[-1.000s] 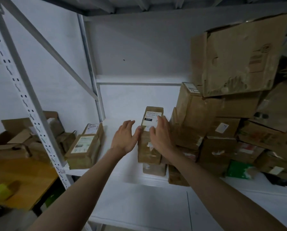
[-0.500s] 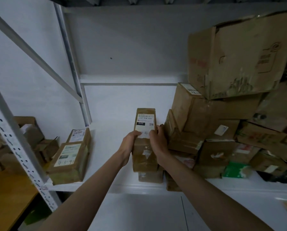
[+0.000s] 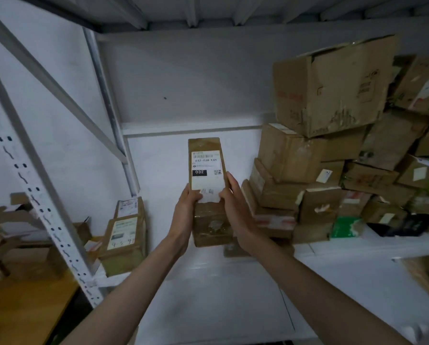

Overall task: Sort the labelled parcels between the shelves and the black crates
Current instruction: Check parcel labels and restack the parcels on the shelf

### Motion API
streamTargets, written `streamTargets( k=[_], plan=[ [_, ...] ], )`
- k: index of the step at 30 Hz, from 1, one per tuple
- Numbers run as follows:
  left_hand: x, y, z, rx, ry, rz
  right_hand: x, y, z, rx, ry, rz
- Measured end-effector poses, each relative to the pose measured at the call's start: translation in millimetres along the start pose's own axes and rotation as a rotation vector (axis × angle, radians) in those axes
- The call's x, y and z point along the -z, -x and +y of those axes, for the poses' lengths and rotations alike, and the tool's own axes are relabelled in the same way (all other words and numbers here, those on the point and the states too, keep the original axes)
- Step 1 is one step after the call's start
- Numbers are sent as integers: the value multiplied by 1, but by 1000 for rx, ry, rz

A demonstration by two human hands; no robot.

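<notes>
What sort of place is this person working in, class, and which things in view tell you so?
Probably a parcel storeroom or sorting depot. White metal shelving holds a heap of worn cardboard boxes, and both hands hold up a brown parcel with a printed shipping label reading 032.

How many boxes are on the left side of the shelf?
2: a front box near the shelf's edge and a back box right behind it. More may be hidden.

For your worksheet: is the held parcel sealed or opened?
Sealed: the parcel shows closed, taped faces; both hands grip it.
</notes>
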State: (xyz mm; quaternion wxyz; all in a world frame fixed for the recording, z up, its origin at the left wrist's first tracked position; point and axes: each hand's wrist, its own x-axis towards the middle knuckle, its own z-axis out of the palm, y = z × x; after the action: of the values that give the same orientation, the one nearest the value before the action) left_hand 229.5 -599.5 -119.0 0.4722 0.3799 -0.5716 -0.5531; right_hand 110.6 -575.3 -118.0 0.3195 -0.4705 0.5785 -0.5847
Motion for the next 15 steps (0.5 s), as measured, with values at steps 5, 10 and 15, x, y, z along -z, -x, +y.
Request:
streamTargets(
  k=[5,10,15],
  plan=[
    [18,64,-13,-22,-4,-38,-16,76,10,-10,-25,61],
    [12,118,-33,27,59,-109,-2,149,16,-36,-24,128],
    [-21,173,-52,50,114,-208,31,211,26,-83,28,252]
  ],
)
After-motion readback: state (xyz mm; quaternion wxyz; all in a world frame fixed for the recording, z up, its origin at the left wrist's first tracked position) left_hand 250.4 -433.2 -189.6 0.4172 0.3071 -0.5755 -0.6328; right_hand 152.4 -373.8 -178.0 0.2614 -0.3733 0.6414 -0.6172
